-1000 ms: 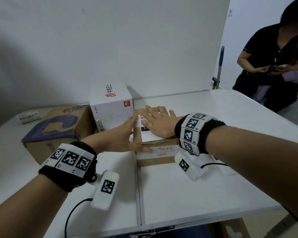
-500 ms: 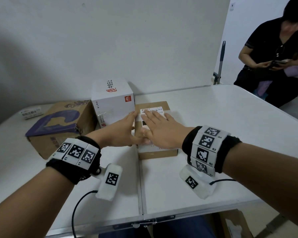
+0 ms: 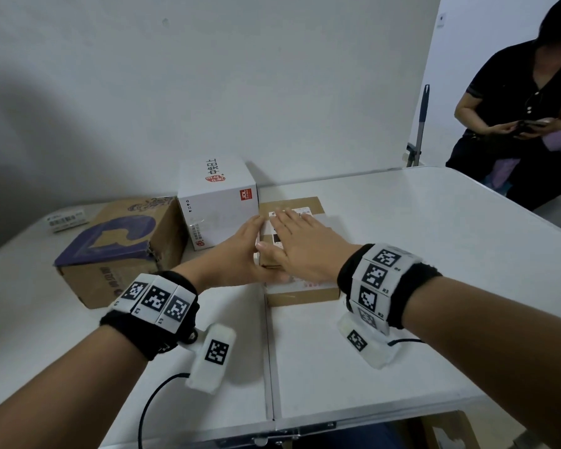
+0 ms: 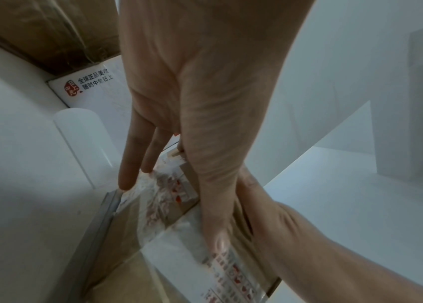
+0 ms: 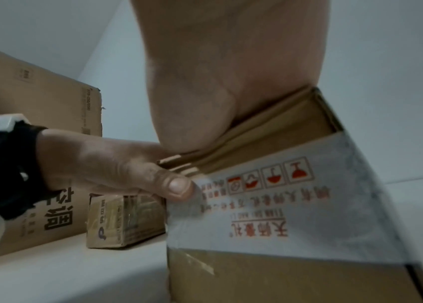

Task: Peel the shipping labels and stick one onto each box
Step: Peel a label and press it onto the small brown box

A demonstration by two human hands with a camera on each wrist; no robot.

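Label (image 3: 274,236) lies on top of the small brown box (image 3: 300,294), which sits on the counter (image 3: 402,335) just right of the white box (image 3: 217,202). The right hand (image 3: 308,251) lies flat over the label, fingers straight and together, pressing it down; that grip holds nothing, it only bears on the paper. The left hand (image 3: 237,257) steadies the same box at its left edge, thumb (image 5: 176,187) on the near face by the red print and fingers (image 4: 138,155) straight along the side, so its grip is apart, bracing, not clamped. From the head view only the far strip of the label shows beyond the fingertips, so I cannot tell whether it sits square or has bubbles.

Left of the white box stands a larger brown box (image 3: 120,251) with a purple top; neither of these shows a fresh label, so the job looks partly done. A small white pack (image 3: 67,218) lies behind the larger box, perhaps spare labels, though that is too small to tell. A person (image 3: 528,118) sits well to the right of the counter.

Risks, as I judge them: a rubbing stroke could push the light box if the left hand eases off; uneven pressure may trap a crease or leave a corner lifted.
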